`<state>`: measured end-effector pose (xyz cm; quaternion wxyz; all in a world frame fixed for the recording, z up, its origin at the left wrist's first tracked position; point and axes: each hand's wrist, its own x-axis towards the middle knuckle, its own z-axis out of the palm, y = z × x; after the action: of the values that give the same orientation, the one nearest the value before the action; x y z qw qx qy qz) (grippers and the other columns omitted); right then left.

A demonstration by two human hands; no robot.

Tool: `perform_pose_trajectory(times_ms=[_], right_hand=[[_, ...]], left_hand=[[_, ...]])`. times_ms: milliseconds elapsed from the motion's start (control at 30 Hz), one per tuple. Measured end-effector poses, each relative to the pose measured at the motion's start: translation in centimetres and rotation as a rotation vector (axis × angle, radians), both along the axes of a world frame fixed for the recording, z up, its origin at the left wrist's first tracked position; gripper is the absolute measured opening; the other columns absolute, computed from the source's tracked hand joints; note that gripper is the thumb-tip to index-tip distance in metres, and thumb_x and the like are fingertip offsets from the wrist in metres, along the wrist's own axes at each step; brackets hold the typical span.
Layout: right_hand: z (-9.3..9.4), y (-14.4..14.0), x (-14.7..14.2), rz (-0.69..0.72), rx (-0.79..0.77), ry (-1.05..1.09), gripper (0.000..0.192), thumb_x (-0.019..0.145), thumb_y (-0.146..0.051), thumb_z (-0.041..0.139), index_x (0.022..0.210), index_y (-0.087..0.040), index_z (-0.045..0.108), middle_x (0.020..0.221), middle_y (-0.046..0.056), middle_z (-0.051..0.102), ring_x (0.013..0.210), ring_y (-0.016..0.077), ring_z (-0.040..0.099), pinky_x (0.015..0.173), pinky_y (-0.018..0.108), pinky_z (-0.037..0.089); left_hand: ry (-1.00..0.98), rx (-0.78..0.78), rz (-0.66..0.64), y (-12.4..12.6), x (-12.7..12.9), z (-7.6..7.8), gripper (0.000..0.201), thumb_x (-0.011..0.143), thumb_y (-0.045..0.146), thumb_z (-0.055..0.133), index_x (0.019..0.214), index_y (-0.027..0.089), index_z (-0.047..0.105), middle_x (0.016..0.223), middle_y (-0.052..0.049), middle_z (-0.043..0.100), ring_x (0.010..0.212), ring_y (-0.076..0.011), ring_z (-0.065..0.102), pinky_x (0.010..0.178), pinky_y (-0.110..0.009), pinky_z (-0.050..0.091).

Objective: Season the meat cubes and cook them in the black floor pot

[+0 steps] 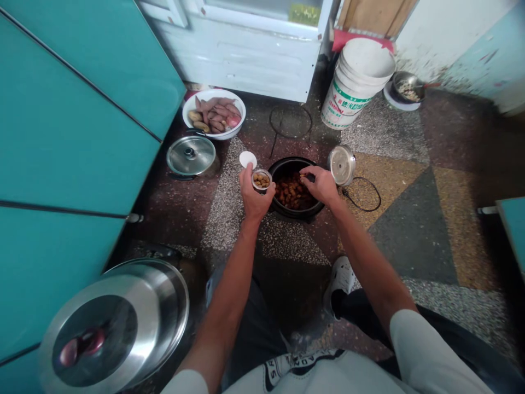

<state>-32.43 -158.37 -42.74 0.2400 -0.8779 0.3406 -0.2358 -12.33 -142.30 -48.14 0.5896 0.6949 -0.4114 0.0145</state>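
My left hand (255, 200) is wrapped round a small clear jar (261, 189) full of brown, nut-like pieces. A white round lid (248, 159) rests at the fingertips of that same hand. Just right of the jar, a black electric pot (279, 210) stands on the floor with many reddish-brown pieces (292, 192) inside. My right hand (322, 186) reaches over the pot's right side, its thumb and fingers pinched on a small brown piece (303, 175), too small to name. Beside that wrist a silvery round lid (342, 164) leans near the pot.
Behind the pot stands a wire ring stand (291, 135). A white basin (241, 121) of sweet potatoes and a lidded steel pot (191, 155) are at left, a white bucket (343, 104) at back right. A black cord (375, 191) lies right; a large steel pot (164, 328) stands front left.
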Motion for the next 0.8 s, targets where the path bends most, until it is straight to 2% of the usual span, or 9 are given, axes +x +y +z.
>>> perform_pose_trajectory(times_ms=[267, 433, 567, 700, 800], right_hand=[[-1.5, -0.9, 3.3, -0.039, -0.030, 0.118, 0.028, 0.100, -0.024, 0.070, 0.123, -0.023, 0.086, 0.130, 0.011, 0.084, 0.120, 0.0312, 0.077, 0.112, 0.047, 0.061], [-1.7, -1.6, 4.3, -0.076, -0.012, 0.152, 0.039, 0.100, -0.024, 0.073, 0.137, -0.019, 0.082, 0.138, 0.015, 0.081, 0.124, 0.0325, 0.076, 0.116, 0.049, 0.060], [-0.4, -0.9, 2.9, -0.113, -0.054, 0.021, 0.036, 0.102, -0.028, 0.071, 0.135, -0.020, 0.081, 0.137, 0.016, 0.081, 0.123, 0.0331, 0.076, 0.118, 0.053, 0.059], [2.1, 1.2, 0.3, -0.108, -0.098, -0.173, 0.027, 0.104, -0.035, 0.067, 0.121, -0.024, 0.084, 0.121, 0.011, 0.084, 0.111, 0.0295, 0.079, 0.109, 0.051, 0.063], [3.9, 3.0, -1.2, -0.111, -0.087, -0.250, 0.025, 0.104, -0.038, 0.067, 0.116, -0.025, 0.085, 0.114, 0.008, 0.084, 0.105, 0.0271, 0.079, 0.103, 0.049, 0.065]], left_hand=[[0.018, 0.008, -0.044, 0.2, -0.7, 0.4, 0.088, 0.090, 0.042, 0.085, 0.167, 0.019, 0.050, 0.163, -0.022, 0.056, 0.157, -0.0393, 0.054, 0.135, -0.060, 0.047], [-0.017, 0.003, -0.040, 0.3, -0.8, 0.4, 0.088, 0.091, 0.045, 0.085, 0.167, 0.018, 0.049, 0.163, -0.023, 0.056, 0.154, -0.0386, 0.056, 0.133, -0.058, 0.049], [-0.028, 0.007, -0.050, 0.3, -0.8, 0.4, 0.087, 0.093, 0.046, 0.084, 0.168, 0.019, 0.048, 0.163, -0.023, 0.055, 0.154, -0.0387, 0.056, 0.134, -0.058, 0.048], [-0.051, 0.023, -0.065, 0.4, -1.3, 0.7, 0.088, 0.094, 0.045, 0.083, 0.169, 0.020, 0.047, 0.163, -0.022, 0.056, 0.154, -0.0388, 0.056, 0.133, -0.058, 0.049], [-0.079, 0.015, -0.085, 0.6, -2.1, 1.1, 0.089, 0.095, 0.048, 0.083, 0.171, 0.022, 0.044, 0.161, -0.022, 0.057, 0.146, -0.0368, 0.063, 0.128, -0.057, 0.055]])
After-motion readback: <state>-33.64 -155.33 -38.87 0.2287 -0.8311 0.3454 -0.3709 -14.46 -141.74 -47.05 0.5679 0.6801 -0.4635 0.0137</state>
